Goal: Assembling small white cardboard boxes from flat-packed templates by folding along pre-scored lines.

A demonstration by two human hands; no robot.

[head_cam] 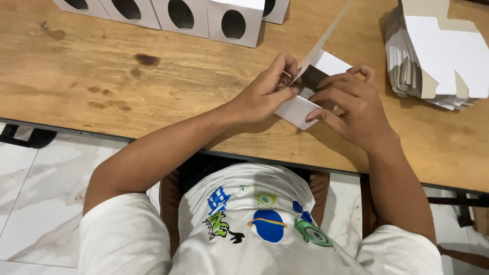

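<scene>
Broad wooden table (153, 86) filling the upper view, grain running left to right, honey-brown, marked by dark stains well left of the fingers and a small scuff further left. Dark metal edge along the near side. Below it, pale marbled floor tiles (35, 203), glossy, with thin grout lines, showing left of the lap and again at right beneath the table edge. Dark table legs or frame pieces at far left and far right, partly cut off.

Far from the fingers, along the top edge: row of folded white boxes (204, 15), each with an oval cut-out showing dark inside, standing side by side and touching. Right of the fingers, well apart: stack of flat cardboard blanks (438, 56), white faces, grey-brown backs, edges fanned slightly.

Between both hands, resting on the table: small white carton (298, 109), half-formed, one long flap raised and tilted up and away, dark interior visible just beneath the fingertips.

Left hand (265, 94) curled around the carton's left side, thumb and forefinger pinching the base of the raised flap. Right hand (354, 109) cupped over the right side, fingers (318, 114) pressed flat against the carton's near wall, thumb tucked behind. Both hands closed on the carton, fingertips nearly meeting over it.

Nearest the camera: white printed shirt, short sleeves, bare forearms.
</scene>
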